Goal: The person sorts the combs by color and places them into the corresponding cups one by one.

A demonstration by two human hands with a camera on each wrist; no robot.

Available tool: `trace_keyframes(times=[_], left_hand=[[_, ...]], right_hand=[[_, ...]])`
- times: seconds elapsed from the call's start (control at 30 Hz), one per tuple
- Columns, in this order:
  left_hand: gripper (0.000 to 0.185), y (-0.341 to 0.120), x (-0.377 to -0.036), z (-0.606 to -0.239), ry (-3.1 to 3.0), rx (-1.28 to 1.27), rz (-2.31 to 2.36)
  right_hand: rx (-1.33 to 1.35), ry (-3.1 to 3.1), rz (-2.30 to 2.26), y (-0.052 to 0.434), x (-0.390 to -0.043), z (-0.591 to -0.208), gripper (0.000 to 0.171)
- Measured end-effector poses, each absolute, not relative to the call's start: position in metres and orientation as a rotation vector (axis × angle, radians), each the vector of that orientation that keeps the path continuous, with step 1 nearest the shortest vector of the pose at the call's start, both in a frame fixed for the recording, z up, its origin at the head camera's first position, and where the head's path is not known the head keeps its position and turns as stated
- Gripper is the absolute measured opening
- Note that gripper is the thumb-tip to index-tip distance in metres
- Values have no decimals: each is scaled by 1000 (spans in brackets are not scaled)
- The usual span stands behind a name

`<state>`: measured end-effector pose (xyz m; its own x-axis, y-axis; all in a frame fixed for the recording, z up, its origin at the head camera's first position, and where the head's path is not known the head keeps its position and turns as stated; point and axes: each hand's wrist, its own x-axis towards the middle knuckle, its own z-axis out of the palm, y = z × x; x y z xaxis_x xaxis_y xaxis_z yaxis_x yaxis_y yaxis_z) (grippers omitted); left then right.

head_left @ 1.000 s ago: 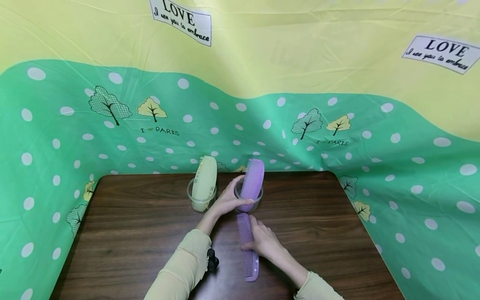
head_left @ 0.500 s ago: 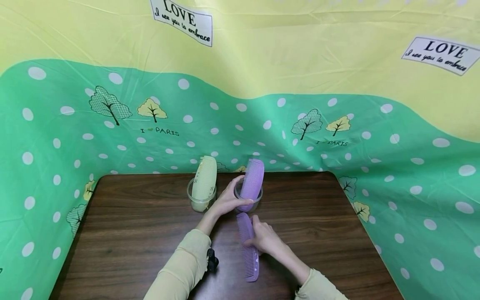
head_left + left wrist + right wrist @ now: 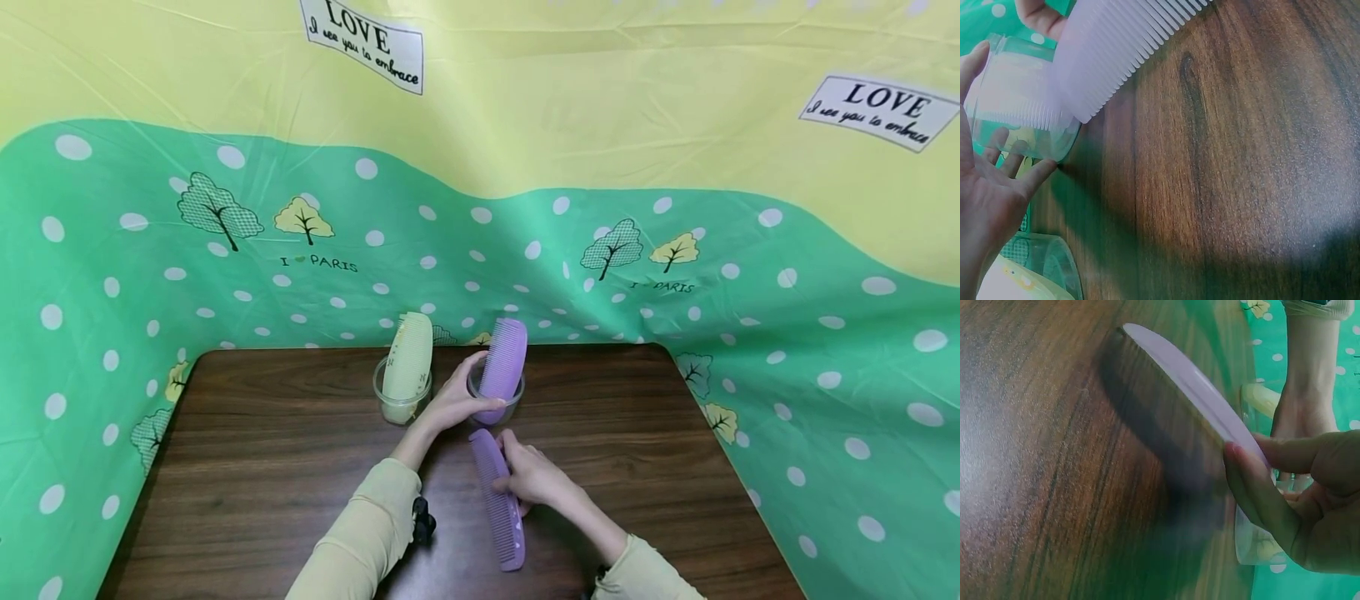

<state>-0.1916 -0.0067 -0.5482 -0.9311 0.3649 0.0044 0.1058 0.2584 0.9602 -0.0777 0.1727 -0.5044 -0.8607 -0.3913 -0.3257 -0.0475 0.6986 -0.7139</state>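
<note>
My right hand (image 3: 536, 475) pinches a purple comb (image 3: 498, 504) between thumb and fingers near its middle. In the right wrist view this comb (image 3: 1194, 384) slants above the tabletop and casts a shadow on it. My left hand (image 3: 456, 404) holds a clear round cup (image 3: 516, 400), its thumb across the front. Inside that cup leans another purple comb (image 3: 506, 354), teeth facing left. Seen from the left wrist, the fingers of the left hand (image 3: 991, 181) curve around the cup (image 3: 1041, 140), and the held comb (image 3: 1104, 50) overlaps it.
Just left of the gripped cup stands a second clear cup (image 3: 378, 387) holding a pale green comb (image 3: 410, 354). Both cups are near the back edge of the dark wooden table (image 3: 285, 450). A patterned green and yellow cloth (image 3: 480, 242) rises behind and at the sides.
The purple comb in my right hand has turned slightly, its near end swinging right and toward me. The right-hand fingers have shifted on it. My left hand and the cups stay put.
</note>
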Motion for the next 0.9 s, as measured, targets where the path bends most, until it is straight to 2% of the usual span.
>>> trace_keyframes(times=[0.9], left_hand=[[96, -5, -189, -547, 2305, 424, 1760]], right_hand=[[-534, 2246, -932, 181, -82, -467, 46]])
